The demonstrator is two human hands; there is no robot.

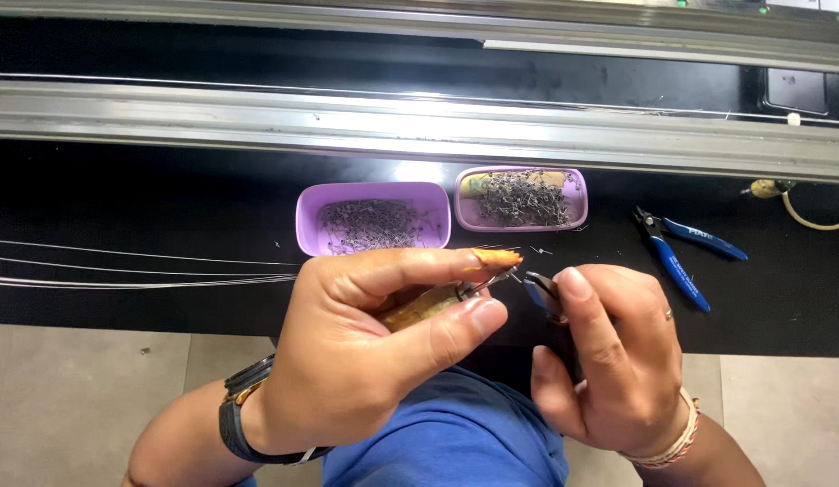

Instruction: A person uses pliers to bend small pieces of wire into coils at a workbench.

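My left hand (365, 343) is closed around a small bundle of thin metal pins (485, 286), pinched between thumb and forefinger, with a tan sleeve (419, 308) showing under the fingers. The forefinger tip wears an orange cot (496, 259). My right hand (609, 361) is closed on a pair of cutters (543, 293), whose dark jaws sit just right of the pin tips, nearly touching them.

To do this well, I judge I should keep the pinch firm and close to the tips so the pins do not splay, and bring the cutters in square to them, steadying one hand against the other.

The pins are fine, stiff and shiny. Just beyond my hands on the black mat (167, 207) stand two lilac plastic tubs with rounded corners: the left tub (311, 221) holds a thin scatter of fine grey pieces, the right tub (577, 203) a denser dark tangle. A second pair of pliers (681, 257) with blue handles lies to the right. Long thin wires (140, 271) run in from the left, and a ribbed metal rail (257, 122) crosses at the far side.
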